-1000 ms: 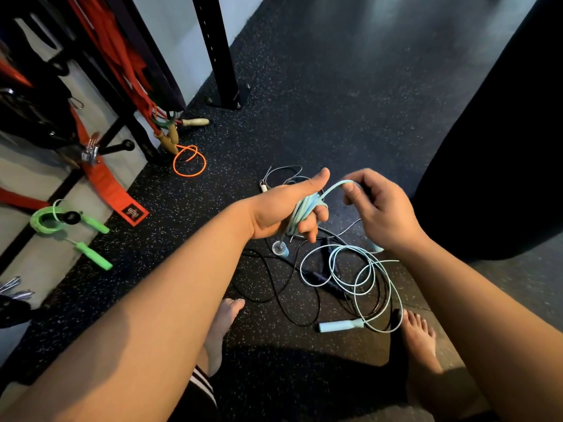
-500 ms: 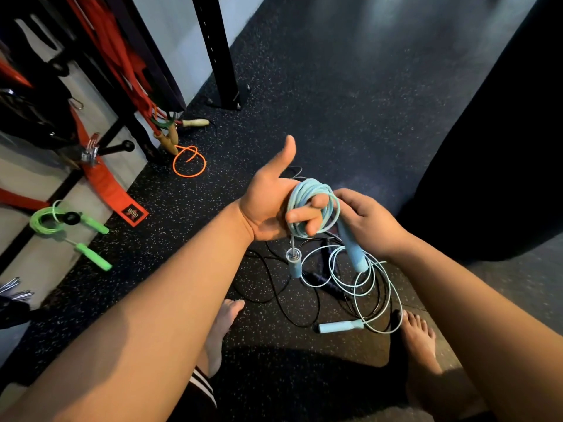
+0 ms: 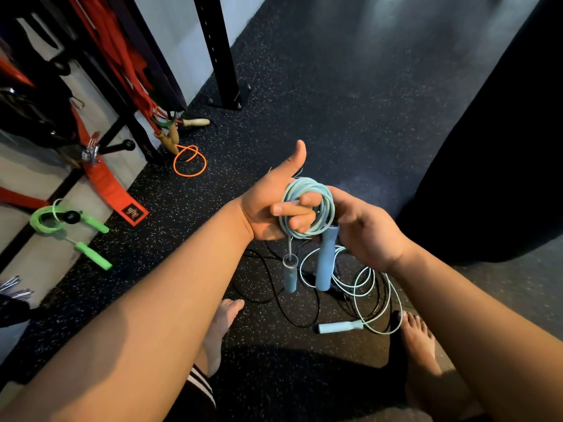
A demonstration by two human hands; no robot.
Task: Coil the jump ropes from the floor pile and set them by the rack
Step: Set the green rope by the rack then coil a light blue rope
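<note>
A light blue jump rope [image 3: 307, 205] is wound into a small coil around the fingers of my left hand [image 3: 274, 208], whose thumb sticks up. One blue handle [image 3: 289, 275] hangs free below the coil. My right hand [image 3: 362, 226] grips the top of the second blue handle [image 3: 325, 263] beside the coil. Under my hands the floor pile holds a pale mint rope [image 3: 365, 287] with its handle [image 3: 339, 326] and a thin black rope [image 3: 274, 287], tangled together.
By the black rack post [image 3: 217, 50] at the left lie an orange rope [image 3: 190, 161] with wooden handles and a green rope [image 3: 76, 229]. Red straps [image 3: 106, 184] hang from the rack. A large black bag [image 3: 493, 147] stands on the right. My bare feet flank the pile.
The last loose length of blue rope was wound onto my left hand, forming a round coil. My right hand moved from the cord to the second handle, and my left thumb rose.
</note>
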